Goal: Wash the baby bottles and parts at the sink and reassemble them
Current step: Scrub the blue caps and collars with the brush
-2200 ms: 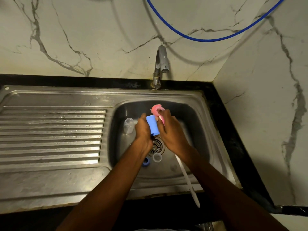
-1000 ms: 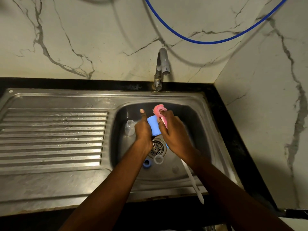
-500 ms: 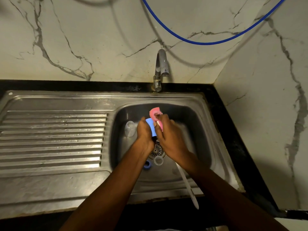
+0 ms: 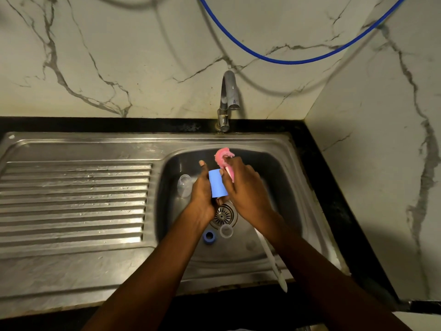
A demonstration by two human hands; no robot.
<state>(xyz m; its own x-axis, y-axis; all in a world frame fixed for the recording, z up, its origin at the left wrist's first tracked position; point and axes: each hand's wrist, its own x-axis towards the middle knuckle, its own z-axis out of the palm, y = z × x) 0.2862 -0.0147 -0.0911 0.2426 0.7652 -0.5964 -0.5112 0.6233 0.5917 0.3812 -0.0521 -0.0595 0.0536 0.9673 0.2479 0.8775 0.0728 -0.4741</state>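
Over the sink basin [image 4: 284, 187], at its centre, my left hand [image 4: 201, 195] grips a light-blue cap [image 4: 217, 185], fingers wrapped round its side and thumb standing straight. My right hand [image 4: 247, 188] is closed on a bottle brush, its pink sponge head [image 4: 223, 156] sticking out at 12 o'clock just beyond the cap. The white handle [image 4: 272, 261] trails to 5 o'clock across the front rim.

To do this step well, I judge the cap should turn slowly in the left fingers while the sponge works the wall and lip. The hold wants to stay firm, since wet plastic is likely to slip.

I cannot see inside the cap. On the basin floor, a clear bottle part [image 4: 184, 186] lies at 9 o'clock of the hands. A blue ring [image 4: 209, 236] and a small clear cup [image 4: 226, 231] sit side by side at 6 o'clock, beside the drain strainer [image 4: 223, 214]. Whether either clear piece holds water I cannot tell.

No stream shows at the faucet [image 4: 228, 101], at 12 o'clock. The ribbed drainboard [image 4: 71, 199] runs toward 9 o'clock. The black table [image 4: 325, 187] borders the sink at 3 o'clock.
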